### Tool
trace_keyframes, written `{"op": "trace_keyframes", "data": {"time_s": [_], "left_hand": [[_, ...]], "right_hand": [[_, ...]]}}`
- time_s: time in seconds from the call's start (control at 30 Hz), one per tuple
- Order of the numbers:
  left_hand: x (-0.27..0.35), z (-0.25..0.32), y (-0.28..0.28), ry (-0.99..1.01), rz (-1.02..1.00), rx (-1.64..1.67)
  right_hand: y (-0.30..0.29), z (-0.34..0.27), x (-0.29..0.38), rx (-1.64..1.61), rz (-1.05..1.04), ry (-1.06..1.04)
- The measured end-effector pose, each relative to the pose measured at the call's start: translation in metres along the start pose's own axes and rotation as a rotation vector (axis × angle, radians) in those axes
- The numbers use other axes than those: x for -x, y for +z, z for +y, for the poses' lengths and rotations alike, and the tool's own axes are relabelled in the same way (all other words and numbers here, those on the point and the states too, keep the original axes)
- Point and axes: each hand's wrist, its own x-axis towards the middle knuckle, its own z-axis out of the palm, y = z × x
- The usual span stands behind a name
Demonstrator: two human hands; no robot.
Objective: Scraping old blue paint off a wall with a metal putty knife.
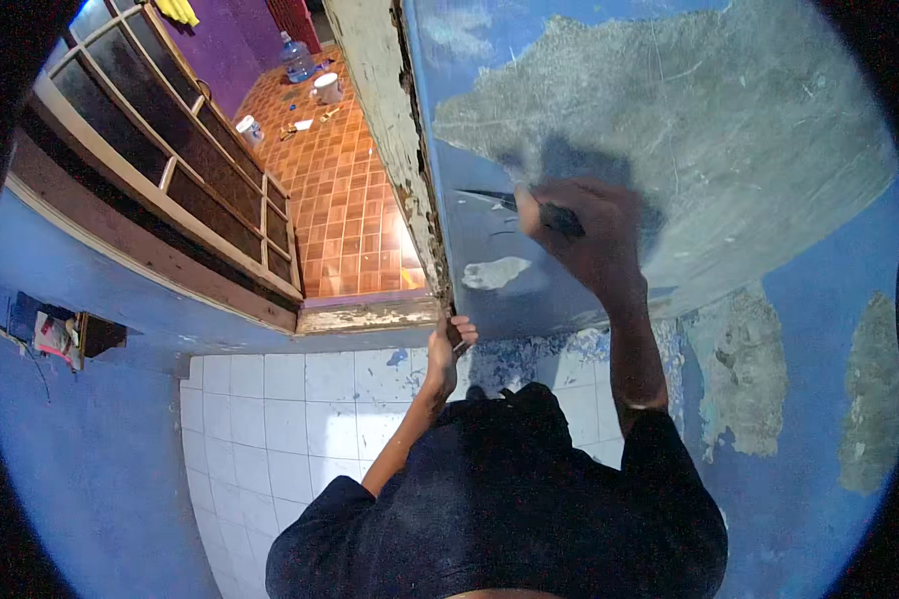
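Observation:
In my right hand (pixel 588 224) is a scraper or putty knife (pixel 562 217) with a dark handle, its thin blade pointing left along the blue painted wall (pixel 487 232). Grey bare plaster (pixel 682 97) shows where paint is gone above and right of that hand. A small pale patch (pixel 496 273) lies on the wall below the blade. My left hand (pixel 449 341) is closed around a dark object at the lower end of the weathered wooden door frame (pixel 389 112); what the object is, I cannot tell.
Left of the frame, a paned window or door panel (pixel 172 150) stands at an angle. Beyond, a brown tiled floor (pixel 337 187) holds white buckets (pixel 328 88) and a blue water bottle (pixel 297 60). Paint flakes lie on the white floor tiles (pixel 330 374). Wires hang from a wall opening (pixel 105 335).

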Motion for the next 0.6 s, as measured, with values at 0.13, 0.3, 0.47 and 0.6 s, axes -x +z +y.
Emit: {"op": "trace_keyframes", "data": {"time_s": [0.13, 0.3, 0.47, 0.6], "left_hand": [[0.004, -0.004, -0.006, -0.024, 0.016, 0.010], [0.006, -0.008, -0.012, 0.021, -0.021, -0.032], [0.000, -0.010, -0.020, -0.013, 0.053, -0.015], [0.001, -0.003, -0.021, -0.002, 0.059, 0.020]], "right_hand": [[-0.041, -0.021, -0.006, -0.061, 0.269, -0.100], [-0.010, -0.007, -0.004, -0.034, 0.073, -0.011], [-0.019, -0.025, -0.010, 0.035, 0.118, -0.225], [-0.026, -0.027, -0.023, 0.078, 0.186, -0.285]]}}
